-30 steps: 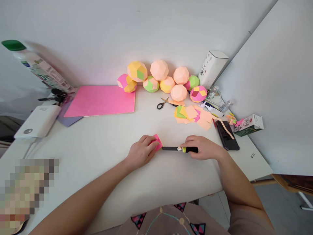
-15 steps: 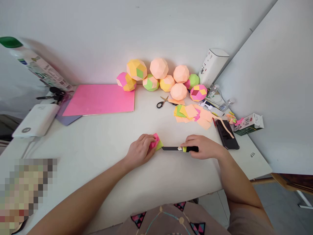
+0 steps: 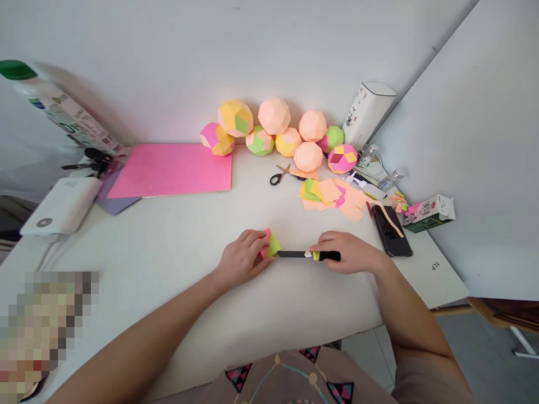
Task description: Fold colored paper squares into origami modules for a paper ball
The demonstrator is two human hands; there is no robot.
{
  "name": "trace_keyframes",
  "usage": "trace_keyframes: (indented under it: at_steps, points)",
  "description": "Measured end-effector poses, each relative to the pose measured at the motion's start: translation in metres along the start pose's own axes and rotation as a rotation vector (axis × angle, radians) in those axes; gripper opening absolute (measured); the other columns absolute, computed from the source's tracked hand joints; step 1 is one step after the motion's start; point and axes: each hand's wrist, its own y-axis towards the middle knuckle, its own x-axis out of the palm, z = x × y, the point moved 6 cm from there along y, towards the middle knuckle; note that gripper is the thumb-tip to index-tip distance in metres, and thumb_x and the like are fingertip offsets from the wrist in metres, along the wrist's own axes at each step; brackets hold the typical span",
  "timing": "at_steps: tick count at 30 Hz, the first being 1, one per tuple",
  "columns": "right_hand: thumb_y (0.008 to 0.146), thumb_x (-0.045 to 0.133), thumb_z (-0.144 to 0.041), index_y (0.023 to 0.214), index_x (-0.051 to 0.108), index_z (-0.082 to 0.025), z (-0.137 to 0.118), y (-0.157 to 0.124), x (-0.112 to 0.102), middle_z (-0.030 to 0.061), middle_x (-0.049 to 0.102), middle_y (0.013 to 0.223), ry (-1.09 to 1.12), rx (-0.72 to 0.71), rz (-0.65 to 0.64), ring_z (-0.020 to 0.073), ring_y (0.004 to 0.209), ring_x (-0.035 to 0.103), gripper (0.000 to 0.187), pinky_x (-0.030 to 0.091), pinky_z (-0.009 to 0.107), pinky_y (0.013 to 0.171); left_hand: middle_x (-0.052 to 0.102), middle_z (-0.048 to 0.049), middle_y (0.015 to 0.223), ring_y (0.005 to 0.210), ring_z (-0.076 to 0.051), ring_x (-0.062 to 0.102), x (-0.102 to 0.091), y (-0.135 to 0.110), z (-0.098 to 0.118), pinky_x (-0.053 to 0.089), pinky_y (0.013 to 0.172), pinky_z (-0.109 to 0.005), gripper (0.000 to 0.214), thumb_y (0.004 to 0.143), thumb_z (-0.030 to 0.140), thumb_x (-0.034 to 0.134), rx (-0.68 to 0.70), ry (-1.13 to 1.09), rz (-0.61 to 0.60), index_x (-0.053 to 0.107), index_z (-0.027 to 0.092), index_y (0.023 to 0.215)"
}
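Observation:
A folded pink and yellow-green paper piece [image 3: 273, 244] lies on the white table, partly hidden under the fingers of my left hand [image 3: 242, 259]. That hand is closed on the paper, with its thumb along the near side. My right hand [image 3: 348, 252] is wrapped round the black and yellow handle of a utility knife [image 3: 291, 254]. The knife lies low over the table with its dark blade pointing left. Its tip meets the paper's right corner; whether it is inside a fold or under it I cannot tell.
Several paper balls [image 3: 274, 116] are heaped against the wall. Before them are scissors [image 3: 281, 175] and loose paper pieces [image 3: 326, 193]. A phone [image 3: 391, 231] and a small carton [image 3: 429, 213] stand right. A pink board [image 3: 172, 171] and a white device [image 3: 61, 206] are left.
More of the paper's yellow-green face shows now, and less pink. The fingers of my left hand have shifted on it. My right hand and the knife have slid very slightly left.

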Motion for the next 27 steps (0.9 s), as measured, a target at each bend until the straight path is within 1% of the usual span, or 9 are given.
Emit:
trace_keyframes:
  at_steps: [2,5,8,11,14,17,20,24,27]
  points:
    - [0.071,0.051,-0.008,0.115,0.066,-0.025,-0.0004,0.0001,-0.0002,0.0049,0.065,0.097,0.000,-0.010,0.010,0.0190,0.087,0.060,0.050,0.048,0.030,0.078,0.064,-0.0101,0.104,0.097,-0.024,0.059,-0.0002,-0.0002,-0.0006,0.051,0.059,-0.029,0.018,0.086,0.036,0.053,-0.004,-0.001,0.009,0.053,0.020,0.094]
    - [0.071,0.051,-0.008,0.116,0.066,-0.026,-0.0002,-0.0003,-0.0007,0.0048,0.065,0.097,-0.001,-0.019,0.025,0.0186,0.087,0.060,0.050,0.048,0.029,0.078,0.064,-0.0101,0.104,0.095,-0.023,0.060,-0.0007,-0.0005,-0.0013,0.050,0.060,-0.028,0.012,0.087,0.029,0.051,-0.008,-0.010,0.029,0.051,0.019,0.095]
    - [0.071,0.051,-0.008,0.115,0.066,-0.025,0.0008,-0.0012,-0.0003,0.0047,0.065,0.096,-0.004,-0.012,0.013,0.0182,0.086,0.060,0.050,0.048,0.029,0.078,0.064,-0.0096,0.103,0.093,-0.022,0.060,-0.0018,-0.0006,-0.0011,0.049,0.057,-0.027,0.011,0.087,0.022,0.048,0.000,-0.024,0.057,0.050,0.019,0.098]
    - [0.070,0.051,-0.008,0.114,0.067,-0.024,0.0025,-0.0016,0.0012,0.0046,0.065,0.095,-0.004,0.010,-0.025,0.0183,0.085,0.060,0.050,0.048,0.029,0.077,0.064,-0.0091,0.104,0.093,-0.021,0.059,-0.0020,-0.0006,0.0001,0.046,0.052,-0.025,0.020,0.087,0.017,0.045,0.017,-0.008,0.060,0.048,0.019,0.107]
    - [0.069,0.051,-0.008,0.114,0.067,-0.025,0.0035,-0.0016,0.0022,0.0042,0.065,0.095,-0.007,0.027,-0.044,0.0183,0.085,0.060,0.051,0.048,0.029,0.077,0.063,-0.0091,0.106,0.094,-0.022,0.058,-0.0003,-0.0006,0.0004,0.044,0.050,-0.024,0.028,0.088,0.014,0.041,0.019,0.037,0.022,0.049,0.021,0.114]
    - [0.070,0.050,-0.008,0.115,0.067,-0.026,0.0030,-0.0014,0.0023,0.0040,0.065,0.094,-0.012,0.025,-0.044,0.0182,0.085,0.060,0.051,0.048,0.029,0.076,0.062,-0.0087,0.107,0.094,-0.022,0.058,0.0006,-0.0006,0.0005,0.046,0.051,-0.024,0.024,0.089,0.016,0.041,0.020,0.053,-0.005,0.053,0.022,0.109]
    - [0.070,0.050,-0.008,0.115,0.066,-0.025,0.0022,-0.0013,0.0018,0.0042,0.065,0.094,-0.012,0.022,-0.037,0.0183,0.085,0.060,0.051,0.047,0.029,0.076,0.063,-0.0088,0.107,0.095,-0.022,0.059,0.0001,-0.0001,0.0004,0.049,0.055,-0.026,0.018,0.088,0.023,0.047,0.012,0.033,-0.006,0.055,0.020,0.104]
    - [0.071,0.051,-0.008,0.116,0.066,-0.025,0.0008,-0.0010,0.0005,0.0047,0.065,0.097,-0.013,0.014,-0.027,0.0185,0.087,0.060,0.050,0.047,0.030,0.078,0.064,-0.0096,0.106,0.096,-0.024,0.059,-0.0014,0.0005,0.0012,0.052,0.059,-0.029,0.027,0.085,0.038,0.055,0.015,0.017,0.015,0.054,0.019,0.104]
    - [0.071,0.051,-0.009,0.116,0.066,-0.025,-0.0001,-0.0010,-0.0005,0.0050,0.065,0.099,-0.013,0.004,-0.017,0.0185,0.088,0.060,0.050,0.047,0.030,0.079,0.065,-0.0096,0.105,0.096,-0.024,0.060,-0.0016,0.0007,0.0010,0.051,0.059,-0.028,0.027,0.086,0.040,0.055,0.010,0.016,0.022,0.053,0.019,0.102]
